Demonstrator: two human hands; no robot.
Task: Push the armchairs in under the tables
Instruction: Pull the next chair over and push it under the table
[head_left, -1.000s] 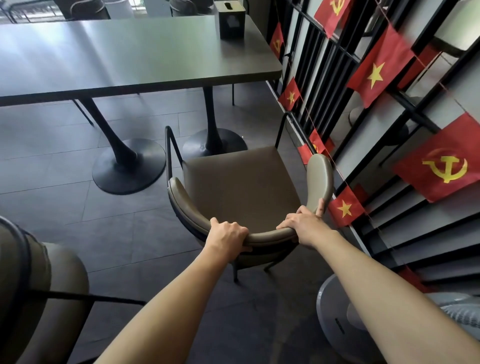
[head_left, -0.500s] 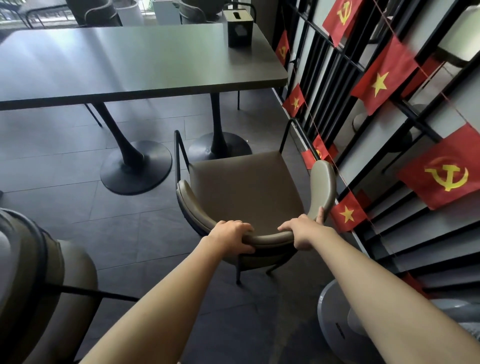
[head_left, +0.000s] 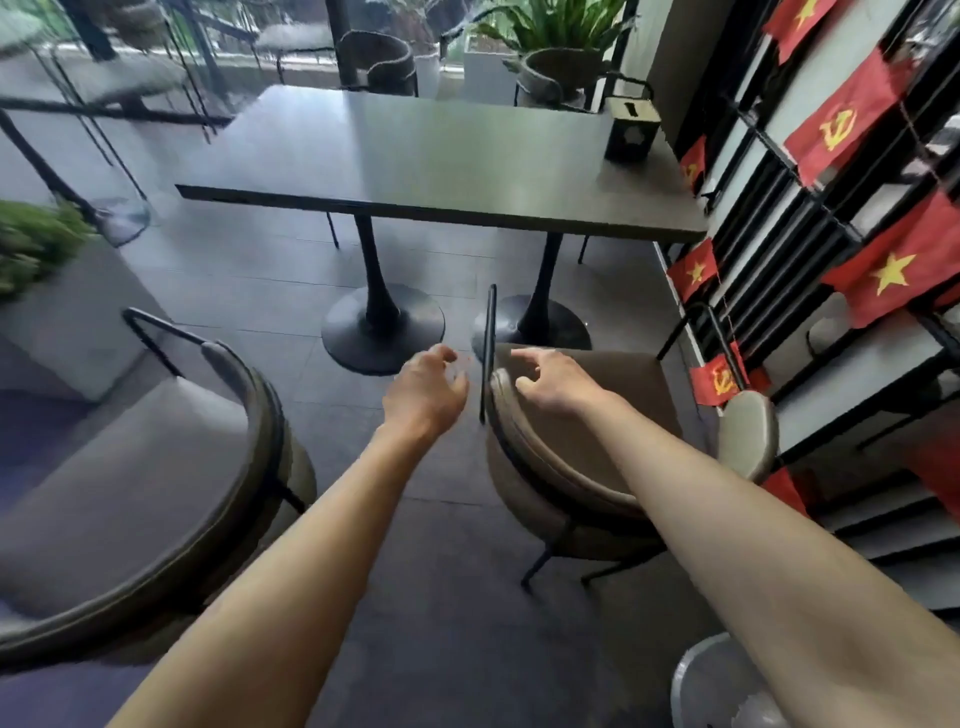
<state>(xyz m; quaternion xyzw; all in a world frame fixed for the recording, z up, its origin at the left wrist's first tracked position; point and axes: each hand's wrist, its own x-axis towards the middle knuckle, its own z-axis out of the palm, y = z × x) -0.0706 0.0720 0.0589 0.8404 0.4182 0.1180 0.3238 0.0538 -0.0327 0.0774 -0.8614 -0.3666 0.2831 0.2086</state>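
A brown armchair (head_left: 613, 374) with black metal arms stands at the right, its seat short of the dark table (head_left: 441, 156) and in front of the table's right pedestal. A second brown armchair (head_left: 130, 483) stands at the lower left, farther from the table. My left hand (head_left: 426, 389) hangs in the air between the two chairs, fingers spread, holding nothing. My right hand (head_left: 550, 379) hovers over the left end of the right armchair's backrest, fingers apart; I cannot tell whether it touches the rim.
A black box (head_left: 631, 130) sits on the table's far right corner. Two round pedestal bases (head_left: 382, 325) stand under the table. A black slatted partition with red flags (head_left: 883, 270) runs along the right. A white fan base (head_left: 722, 686) is at lower right, a planter (head_left: 57, 291) at left.
Both hands have let go of the right armchair's backrest and now hang open. The view has swung left and lifted, so the second armchair and the whole table show.
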